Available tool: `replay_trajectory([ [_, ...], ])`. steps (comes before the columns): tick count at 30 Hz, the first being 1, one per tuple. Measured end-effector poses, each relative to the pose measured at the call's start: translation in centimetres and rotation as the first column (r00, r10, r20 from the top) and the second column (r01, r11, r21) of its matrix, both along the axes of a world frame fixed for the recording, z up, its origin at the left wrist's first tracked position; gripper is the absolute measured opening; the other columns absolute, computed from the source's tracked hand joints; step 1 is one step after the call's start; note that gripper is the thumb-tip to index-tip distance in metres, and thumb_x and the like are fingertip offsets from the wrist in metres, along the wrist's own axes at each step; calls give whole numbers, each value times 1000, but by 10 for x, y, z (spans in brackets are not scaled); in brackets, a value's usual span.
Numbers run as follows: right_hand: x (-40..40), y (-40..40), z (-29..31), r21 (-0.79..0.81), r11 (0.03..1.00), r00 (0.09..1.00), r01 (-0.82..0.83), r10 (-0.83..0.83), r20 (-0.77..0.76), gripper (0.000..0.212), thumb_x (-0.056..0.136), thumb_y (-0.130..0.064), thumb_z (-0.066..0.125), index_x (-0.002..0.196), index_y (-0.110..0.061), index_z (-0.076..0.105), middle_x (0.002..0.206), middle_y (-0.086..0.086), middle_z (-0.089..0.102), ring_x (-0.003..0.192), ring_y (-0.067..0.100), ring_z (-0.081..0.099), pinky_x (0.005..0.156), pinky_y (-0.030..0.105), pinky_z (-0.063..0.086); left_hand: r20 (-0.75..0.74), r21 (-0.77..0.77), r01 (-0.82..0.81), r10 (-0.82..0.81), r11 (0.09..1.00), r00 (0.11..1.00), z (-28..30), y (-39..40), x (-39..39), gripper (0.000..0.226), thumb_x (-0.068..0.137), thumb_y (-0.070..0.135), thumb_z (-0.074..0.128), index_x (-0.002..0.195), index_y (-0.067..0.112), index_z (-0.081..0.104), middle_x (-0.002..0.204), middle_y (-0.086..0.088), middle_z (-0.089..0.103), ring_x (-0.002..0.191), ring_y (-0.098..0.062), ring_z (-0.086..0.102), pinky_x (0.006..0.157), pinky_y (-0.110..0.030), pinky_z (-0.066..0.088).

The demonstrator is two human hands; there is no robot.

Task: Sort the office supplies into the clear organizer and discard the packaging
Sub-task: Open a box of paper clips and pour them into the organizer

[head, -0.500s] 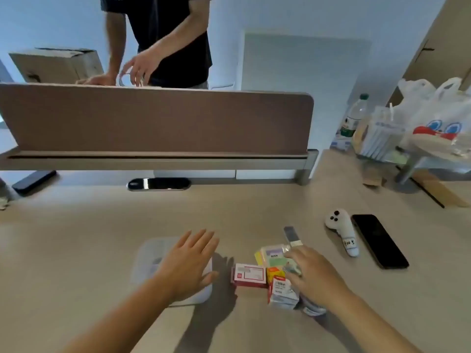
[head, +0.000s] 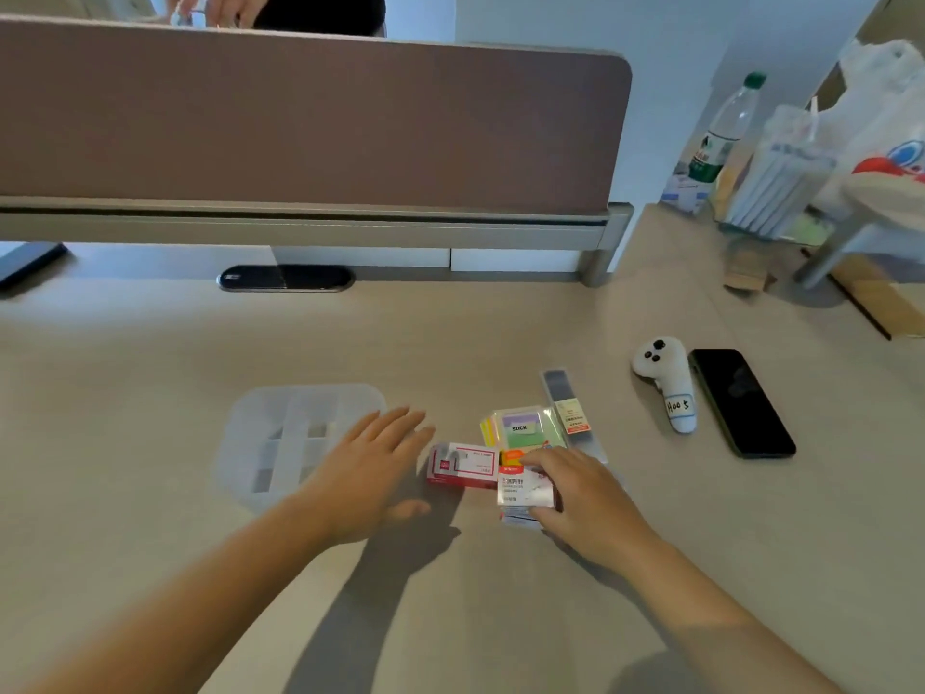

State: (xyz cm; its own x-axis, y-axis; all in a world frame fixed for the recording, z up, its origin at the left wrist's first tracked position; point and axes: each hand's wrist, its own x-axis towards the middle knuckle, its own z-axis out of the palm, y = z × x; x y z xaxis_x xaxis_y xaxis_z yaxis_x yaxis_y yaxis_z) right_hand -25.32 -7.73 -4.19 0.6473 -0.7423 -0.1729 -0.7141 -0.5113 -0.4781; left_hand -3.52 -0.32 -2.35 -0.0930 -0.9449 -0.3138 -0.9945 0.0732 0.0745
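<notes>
The clear organizer (head: 280, 438), with several compartments, lies on the desk left of centre. My left hand (head: 373, 468) hovers flat with straight fingers between it and a red-and-white small box (head: 463, 465). My right hand (head: 583, 498) grips a small white box with a red top (head: 523, 488) between thumb and fingers. Behind it lie a pack of coloured sticky notes (head: 523, 428) and a long clear packet with an orange label (head: 570, 408).
A white controller (head: 663, 378) and a black phone (head: 741, 400) lie to the right. A brown divider panel (head: 310, 122) runs across the back of the desk; another person's hands show above it. A bottle (head: 723, 130), bags and a rack crowd the far right.
My left hand has moved right, off the organizer and toward the red-and-white box. My right hand has closed around the small white box. The camera has tilted down.
</notes>
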Motion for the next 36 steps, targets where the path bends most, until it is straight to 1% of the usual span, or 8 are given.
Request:
replay_trajectory([
  [5, 15, 11, 23, 118, 993, 969, -24, -6, 246, 38, 80, -16, 63, 115, -23, 48, 110, -13, 51, 103, 2, 46, 87, 19, 44, -222, -7, -72, 69, 997, 973, 10, 0, -15, 80, 80, 50, 54, 143, 27, 10, 154, 10, 9, 142, -13, 4, 117, -30, 5],
  [9, 32, 16, 38, 151, 986, 924, -73, 10, 382, 38, 78, -16, 66, 100, -39, 45, 99, -15, 52, 99, 6, 52, 84, 22, 48, -421, -15, -159, 138, 987, 897, 15, 2, -13, 79, 74, 46, 64, 139, 27, 23, 144, 9, 34, 133, -9, 28, 108, -24, 24],
  [14, 51, 17, 42, 109, 989, 894, -101, 43, 446, 33, 77, -18, 67, 101, -33, 50, 102, -6, 57, 97, 9, 55, 81, 26, 50, -737, 6, -345, 237, 939, 633, 15, 8, -5, 46, 71, 25, 73, 106, 35, 44, 104, 16, 59, 92, 4, 53, 80, -6, 43],
  [19, 66, 18, 45, 79, 990, 896, -117, 71, 438, 30, 77, -17, 67, 106, -18, 57, 103, 0, 58, 97, 15, 55, 81, 31, 50, -893, 108, -446, 284, 889, 349, 19, 13, 7, 44, 69, 6, 74, 91, 34, 48, 93, 10, 63, 92, -12, 64, 78, -25, 55],
  [22, 74, 17, 50, 35, 991, 876, -131, 100, 472, 28, 78, -24, 58, 105, -15, 62, 105, 3, 64, 95, 14, 57, 81, 29, 48, -922, 186, -458, 316, 869, 225, 21, 17, 15, 42, 70, -4, 69, 89, 28, 50, 88, 4, 65, 85, -13, 64, 73, -23, 55],
  [27, 85, 17, 59, -50, 976, 883, -211, 212, 418, 28, 83, -14, 60, 111, -11, 61, 113, 4, 64, 95, 7, 55, 78, 19, 47, -933, 227, -459, 327, 859, 152, 27, 24, 26, 41, 70, -9, 66, 91, 22, 51, 86, -1, 67, 77, -6, 67, 68, -17, 54],
  [31, 91, 20, 63, -137, 958, 888, -251, 285, 360, 31, 80, -22, 60, 110, -12, 62, 108, 6, 67, 93, 17, 62, 76, 33, 53, -935, 252, -441, 335, 861, 119, 33, 29, 32, 38, 72, -9, 64, 91, 21, 51, 83, -1, 67, 71, 1, 66, 65, -14, 52],
  [36, 101, 24, 65, -305, 903, 890, -302, 382, 249, 31, 74, -25, 53, 98, -9, 65, 83, 6, 72, 66, 24, 65, 54, 38, 54, -930, 255, -431, 341, 866, 135, 38, 34, 38, 36, 73, -8, 64, 91, 21, 51, 81, 2, 65, 68, 4, 65, 62, -11, 50],
])
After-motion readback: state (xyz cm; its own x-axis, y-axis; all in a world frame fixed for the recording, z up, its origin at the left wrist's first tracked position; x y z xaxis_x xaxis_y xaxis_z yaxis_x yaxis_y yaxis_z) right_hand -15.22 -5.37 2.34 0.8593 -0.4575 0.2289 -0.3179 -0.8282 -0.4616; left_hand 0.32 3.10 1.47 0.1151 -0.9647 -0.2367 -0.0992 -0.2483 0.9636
